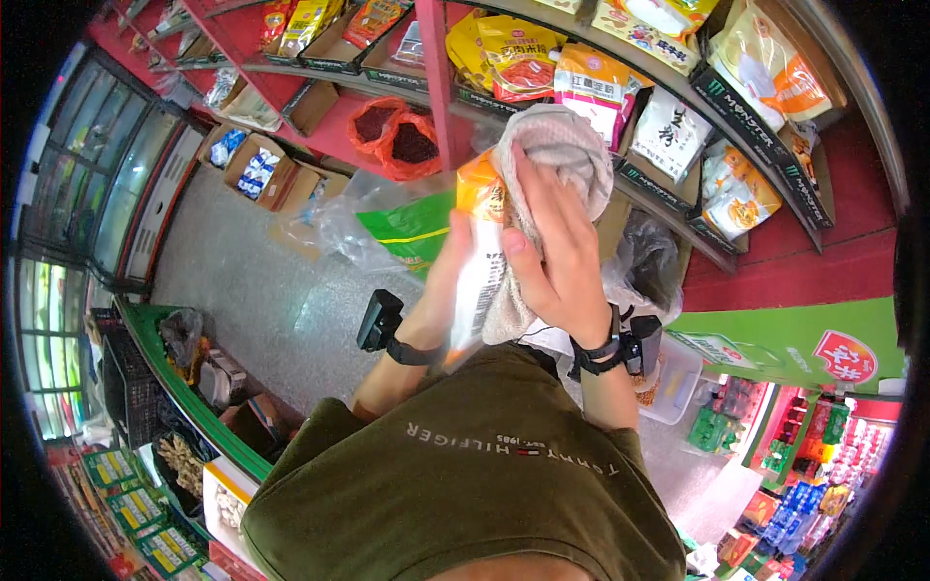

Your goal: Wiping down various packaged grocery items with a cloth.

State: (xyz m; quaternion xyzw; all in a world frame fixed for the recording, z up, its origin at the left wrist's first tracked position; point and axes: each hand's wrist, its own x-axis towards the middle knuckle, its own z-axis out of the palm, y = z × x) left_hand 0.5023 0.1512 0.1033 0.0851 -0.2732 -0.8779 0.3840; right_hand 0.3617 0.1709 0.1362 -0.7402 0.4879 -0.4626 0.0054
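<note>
My left hand (452, 254) grips the side of an orange and white plastic packet (481, 254) that bears printing and a barcode. The packet stands on edge in front of my chest. With its fingers spread, my right hand (556, 254) presses a bunched light grey cloth (519, 301) against the packet's other side. The rest of the cloth bulges out beyond my right fingertips. Most of the left fingers are hidden behind the packet. A black strap with a small device sits on each wrist.
Cardboard trays of food packets (519, 58) line the red shelves (436, 87) ahead. Red plastic bags (396, 138) of dark grains rest on the lower shelf. Green and clear plastic sacks (407, 225) lie behind my left hand. Open cartons (258, 174) and a green-edged counter (196, 396) stand left; bottled drinks (799, 501) stand right.
</note>
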